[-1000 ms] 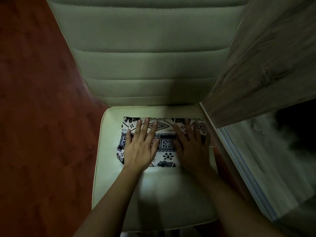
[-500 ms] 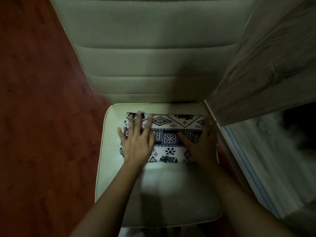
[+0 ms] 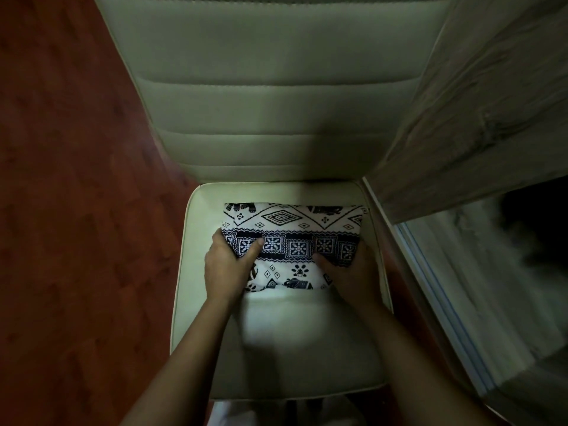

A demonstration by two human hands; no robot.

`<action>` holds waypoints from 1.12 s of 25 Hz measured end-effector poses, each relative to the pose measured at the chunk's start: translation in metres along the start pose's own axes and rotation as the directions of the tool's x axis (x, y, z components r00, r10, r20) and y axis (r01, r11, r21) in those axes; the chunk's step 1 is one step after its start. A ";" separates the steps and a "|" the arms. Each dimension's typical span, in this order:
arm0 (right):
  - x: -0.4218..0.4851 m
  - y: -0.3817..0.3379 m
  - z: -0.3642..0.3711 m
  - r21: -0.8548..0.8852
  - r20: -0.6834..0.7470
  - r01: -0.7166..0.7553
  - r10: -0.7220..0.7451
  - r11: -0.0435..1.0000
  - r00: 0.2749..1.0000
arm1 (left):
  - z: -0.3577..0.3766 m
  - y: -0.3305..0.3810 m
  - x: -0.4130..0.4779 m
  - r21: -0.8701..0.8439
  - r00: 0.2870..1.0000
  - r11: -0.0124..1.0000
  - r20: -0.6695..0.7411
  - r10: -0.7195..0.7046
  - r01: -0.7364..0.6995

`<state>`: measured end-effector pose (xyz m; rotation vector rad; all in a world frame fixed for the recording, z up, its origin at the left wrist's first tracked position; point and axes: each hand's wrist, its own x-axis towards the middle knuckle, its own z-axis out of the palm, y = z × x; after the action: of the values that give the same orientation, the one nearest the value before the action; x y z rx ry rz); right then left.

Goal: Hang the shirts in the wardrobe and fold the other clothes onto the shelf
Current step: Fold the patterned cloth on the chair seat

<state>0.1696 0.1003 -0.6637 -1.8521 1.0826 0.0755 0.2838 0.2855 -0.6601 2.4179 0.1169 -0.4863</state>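
**Hands.** Left hand (image 3: 226, 267): thumb lies on top of the cloth, fingers go out of sight at the cloth's left edge, so it reads as a pinch grip on that edge. Right hand (image 3: 353, 273): the same at the right edge, thumb on top and fingers hidden beneath. Both grip the same item and neither is idle.

**Task item.** Folded garment (image 3: 295, 235): white cloth with a black geometric and elephant print, folded to a compact rectangle. It lies flat on the rear half of the chair seat (image 3: 276, 339), close to the chair back (image 3: 276, 96), and is held at its two short ends.

**Surroundings.** Pale padded chair. Red-brown floor (image 3: 76, 210) to the left. Wood-grain panel (image 3: 479, 112) to the right, probably the wardrobe's side or door. Glossy surface (image 3: 491, 296) below it, its nature unclear in the dim light.

**Progress, as judged.**
- Done: this garment looks fully folded, with square edges and no loose flaps showing.
- In hand: the two-sided grip suggests a lift is being prepared. The garment does not appear to have left the seat.
- Left: carrying it to the shelf, which is not in view.
- Unknown: no shirts, hangers or other clothes can be seen, so the remaining count cannot be told.
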 end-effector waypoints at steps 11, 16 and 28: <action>-0.044 -0.089 -0.069 0.292 -0.217 0.205 -0.144 0.934 0.965 | -0.063 0.086 -0.025 -0.065 0.932 0.943 -0.189 0.310 -0.327; -0.098 -0.200 -0.199 0.208 -0.453 0.374 -0.249 0.904 0.856 | -0.164 0.239 -0.062 -0.227 0.817 0.789 -0.250 0.519 -0.571; -0.332 -0.431 -0.545 -0.315 -0.902 0.623 -0.429 0.716 0.037 | -0.381 0.625 -0.272 -0.381 0.228 0.003 -0.547 0.805 -0.925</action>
<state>0.0663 -0.0304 0.0877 -1.9613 0.9216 -1.8223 0.2799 0.0487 0.0837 1.3092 -1.0045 0.3784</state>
